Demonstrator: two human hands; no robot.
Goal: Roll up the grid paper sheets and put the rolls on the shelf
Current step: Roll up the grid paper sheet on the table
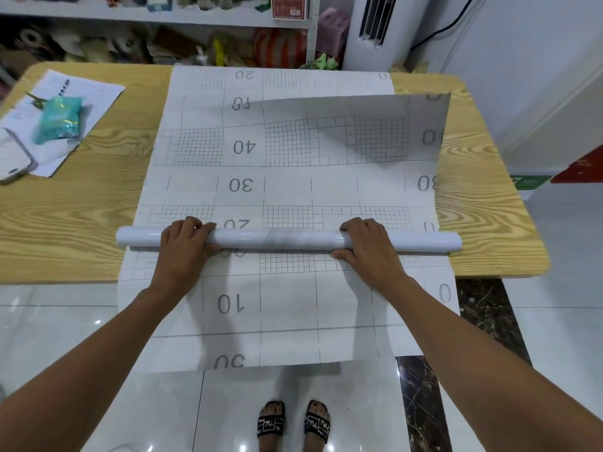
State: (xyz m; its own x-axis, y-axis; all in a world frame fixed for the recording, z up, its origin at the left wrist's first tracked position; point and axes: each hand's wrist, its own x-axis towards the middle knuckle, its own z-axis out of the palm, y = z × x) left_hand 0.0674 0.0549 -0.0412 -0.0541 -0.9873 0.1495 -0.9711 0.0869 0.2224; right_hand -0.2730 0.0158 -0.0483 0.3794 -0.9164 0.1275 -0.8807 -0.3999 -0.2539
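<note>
A white roll [280,239] of grid paper lies across the wooden table [65,197], partly rolled. My left hand [184,244] grips its left part, fingers curled over the top and thumb underneath. My right hand [368,246] grips its right part the same way. The unrolled grid paper sheet [287,184] stretches away from the roll, and its far right corner curls up. Another grid sheet [287,308] lies underneath and hangs over the table's near edge toward my feet. The shelf [163,17] stands behind the table, crowded with goods.
At the table's left lie a printed paper [94,89], a teal foil packet [58,120] and a white device [13,158]. A white tower appliance [375,31] stands beyond the table at the right. Tiled floor lies below.
</note>
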